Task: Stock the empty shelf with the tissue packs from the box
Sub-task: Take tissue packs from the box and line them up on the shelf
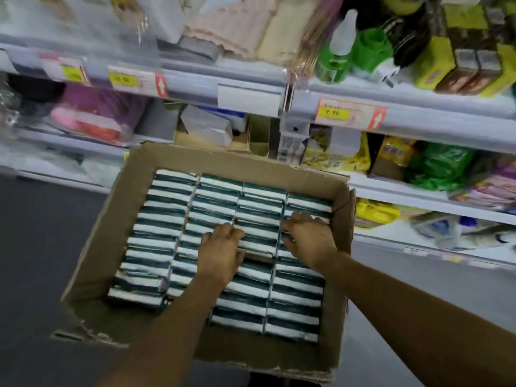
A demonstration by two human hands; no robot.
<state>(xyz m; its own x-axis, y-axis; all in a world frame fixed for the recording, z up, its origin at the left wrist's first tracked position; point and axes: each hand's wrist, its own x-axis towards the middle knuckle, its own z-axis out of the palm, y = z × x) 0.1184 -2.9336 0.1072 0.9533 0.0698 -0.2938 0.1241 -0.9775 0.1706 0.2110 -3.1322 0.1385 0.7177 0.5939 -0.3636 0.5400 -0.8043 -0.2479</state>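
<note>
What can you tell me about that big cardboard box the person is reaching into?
The brown corrugated cardboard box is open at the top, its flaps folded outward with torn, ragged edges. It sits tilted in the view before the white shop shelves. Inside, green-and-white tissue packs stand on edge in four tight columns, nearly filling it. The left hand and right hand both reach in, fingers curled among the packs near a small gap.

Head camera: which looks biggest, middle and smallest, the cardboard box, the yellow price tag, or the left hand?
1. Cardboard box, largest by far.
2. Left hand.
3. Yellow price tag, though it sits farther from the camera.
</note>
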